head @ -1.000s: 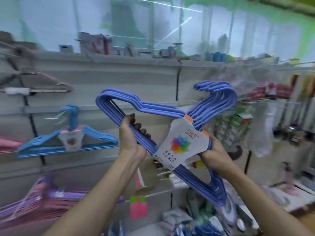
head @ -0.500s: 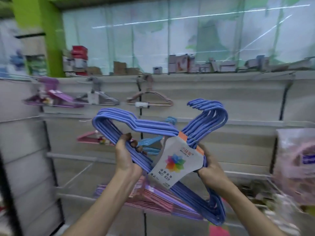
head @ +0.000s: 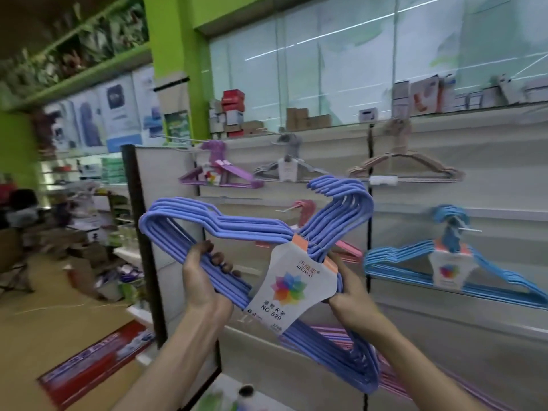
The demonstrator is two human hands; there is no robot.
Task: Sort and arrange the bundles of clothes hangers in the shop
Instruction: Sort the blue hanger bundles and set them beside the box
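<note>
I hold a bundle of periwinkle-blue hangers (head: pixel 225 229) with a white card label, tilted, in front of the wall rack. My left hand (head: pixel 204 280) grips its lower bar at the left. My right hand (head: pixel 347 286) grips it behind the label, near the necks. On the rack's pegs hang a purple bundle (head: pixel 219 175), a grey bundle (head: pixel 284 170), a brown-pink bundle (head: pixel 406 167), a pink bundle (head: pixel 305 209) partly hidden behind mine, and a light-blue bundle (head: pixel 450 268). Pink and lilac hangers (head: pixel 394 378) lie lower down behind my bundle.
A black upright post (head: pixel 139 232) ends the rack on the left. Boxes (head: pixel 234 114) line the top shelf under glass panels. To the left the floor holds cartons and goods (head: pixel 86 256) and a red mat (head: pixel 98 357). A green pillar (head: pixel 172 54) rises behind.
My view has swung left along the rack, bringing the rack's end post and the shop floor into sight. The blue bundle stays in both hands, held about the same way.
</note>
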